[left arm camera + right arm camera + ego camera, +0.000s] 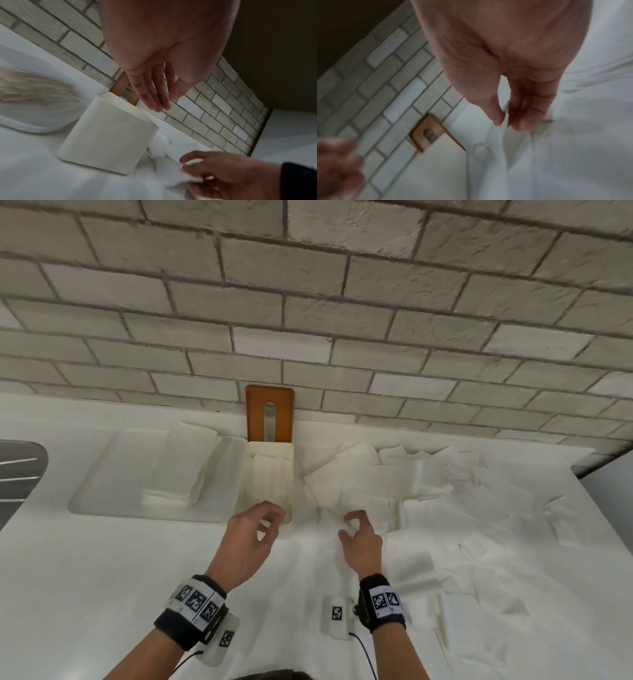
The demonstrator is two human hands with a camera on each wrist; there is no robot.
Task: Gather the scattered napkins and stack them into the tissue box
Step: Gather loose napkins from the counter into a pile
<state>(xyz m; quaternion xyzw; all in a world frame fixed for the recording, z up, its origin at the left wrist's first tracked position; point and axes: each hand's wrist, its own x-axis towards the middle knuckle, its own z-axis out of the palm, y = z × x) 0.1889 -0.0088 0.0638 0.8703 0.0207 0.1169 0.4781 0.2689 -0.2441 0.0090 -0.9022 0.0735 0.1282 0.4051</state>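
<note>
R hand [361, 537] pinches napkin [506, 119] (L hand [248, 539] empty)

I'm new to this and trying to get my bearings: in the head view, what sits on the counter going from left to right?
Sink edge → recessed tray with a napkin stack → tissue box → pile of loose napkins.

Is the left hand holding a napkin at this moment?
No, in the left wrist view the left hand hangs above the tissue box with straight fingers and nothing between them.
</note>
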